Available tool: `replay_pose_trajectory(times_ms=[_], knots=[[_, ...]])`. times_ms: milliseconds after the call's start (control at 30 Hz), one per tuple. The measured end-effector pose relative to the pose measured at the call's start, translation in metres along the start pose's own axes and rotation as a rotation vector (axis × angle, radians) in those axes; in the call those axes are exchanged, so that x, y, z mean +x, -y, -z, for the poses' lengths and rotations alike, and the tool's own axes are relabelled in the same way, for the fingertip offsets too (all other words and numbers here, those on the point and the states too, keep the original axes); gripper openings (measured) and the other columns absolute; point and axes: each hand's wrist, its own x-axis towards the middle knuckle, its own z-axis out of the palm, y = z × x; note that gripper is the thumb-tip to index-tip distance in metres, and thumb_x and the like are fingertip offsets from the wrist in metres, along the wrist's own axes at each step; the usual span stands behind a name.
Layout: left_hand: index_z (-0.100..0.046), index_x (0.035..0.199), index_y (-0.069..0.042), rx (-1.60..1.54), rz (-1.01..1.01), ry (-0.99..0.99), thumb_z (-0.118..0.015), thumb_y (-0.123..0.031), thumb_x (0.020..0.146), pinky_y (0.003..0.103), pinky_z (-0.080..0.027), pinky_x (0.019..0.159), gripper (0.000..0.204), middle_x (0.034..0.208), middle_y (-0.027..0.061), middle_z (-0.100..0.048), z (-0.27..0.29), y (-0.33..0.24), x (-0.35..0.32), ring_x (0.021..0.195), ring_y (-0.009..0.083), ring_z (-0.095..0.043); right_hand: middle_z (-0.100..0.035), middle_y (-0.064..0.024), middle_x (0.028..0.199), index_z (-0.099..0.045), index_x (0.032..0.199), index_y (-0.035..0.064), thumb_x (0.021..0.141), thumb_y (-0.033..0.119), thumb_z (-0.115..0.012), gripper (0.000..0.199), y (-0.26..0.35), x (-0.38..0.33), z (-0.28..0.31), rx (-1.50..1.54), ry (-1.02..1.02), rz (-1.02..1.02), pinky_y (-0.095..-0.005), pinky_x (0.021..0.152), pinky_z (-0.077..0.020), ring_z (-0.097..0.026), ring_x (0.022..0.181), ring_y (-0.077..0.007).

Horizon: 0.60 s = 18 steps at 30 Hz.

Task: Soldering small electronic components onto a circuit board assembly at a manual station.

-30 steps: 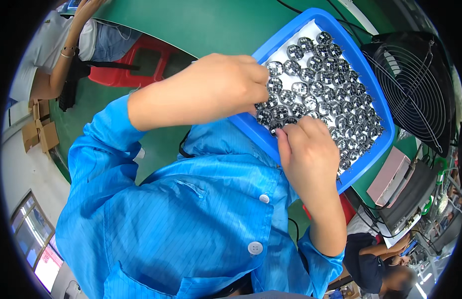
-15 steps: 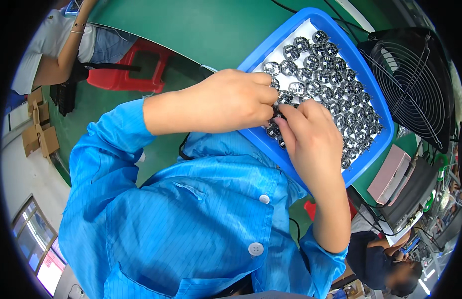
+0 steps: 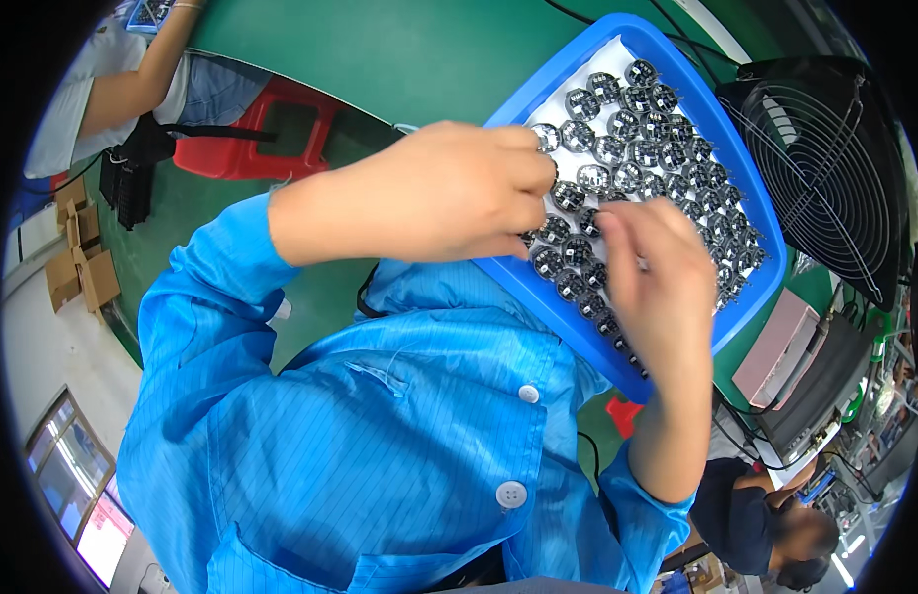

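Observation:
A blue tray [image 3: 761,188] lined with white sheet holds several rows of small round black-and-silver electronic parts [image 3: 624,125], their exact kind unclear. Over the tray's left edge is my left hand [image 3: 454,193], its back turned up and its fingers curled closed. Whatever those fingers hold, if anything, is hidden. My right hand [image 3: 667,272] hovers over the parts in the middle of the tray, thumb and fingers bent and smeared by motion. One round part [image 3: 587,220] lies right by its fingertips; whether they touch it is unclear.
The tray rests on a green table [image 3: 380,59]. A black fan with a wire guard [image 3: 825,178] stands close to its right side, with a pinkish box [image 3: 775,346] below. Another person [image 3: 132,89] sits at upper left near a red stool [image 3: 281,134]; one more person [image 3: 746,515] is at lower right.
My hands have moved apart. The right hand has shifted right and down, and the left slightly left and up, uncovering several round parts between them.

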Motion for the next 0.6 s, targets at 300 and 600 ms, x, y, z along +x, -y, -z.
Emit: replay_pose_trajectory(times_ms=[300,600], knots=[[-0.072,0.092,-0.008,0.155,0.096,-0.050,-0.080,-0.018,0.080,0.038,-0.054,0.078,0.017,0.093,0.0038,-0.063,0.016,0.013,0.009,0.094,0.0255,-0.063,-0.063,-0.0130,0.081,-0.072,0.087,0.0024,0.080,0.012,-0.082,0.015,0.007,-0.018,0.000,-0.121,0.090,-0.004,-0.0424,0.068,-0.0517,-0.064,0.078,-0.0332],[-0.074,0.096,-0.008,0.201,0.118,-0.050,-0.079,-0.010,0.078,0.038,-0.055,0.076,0.019,0.096,0.0026,-0.065,0.025,0.015,0.007,0.093,0.0252,-0.063,-0.062,-0.0109,0.079,-0.073,0.088,0.0032,0.083,0.011,-0.080,0.011,0.006,-0.015,-0.001,-0.123,0.048,0.022,-0.0419,0.066,-0.0513,-0.064,0.076,-0.0317]])
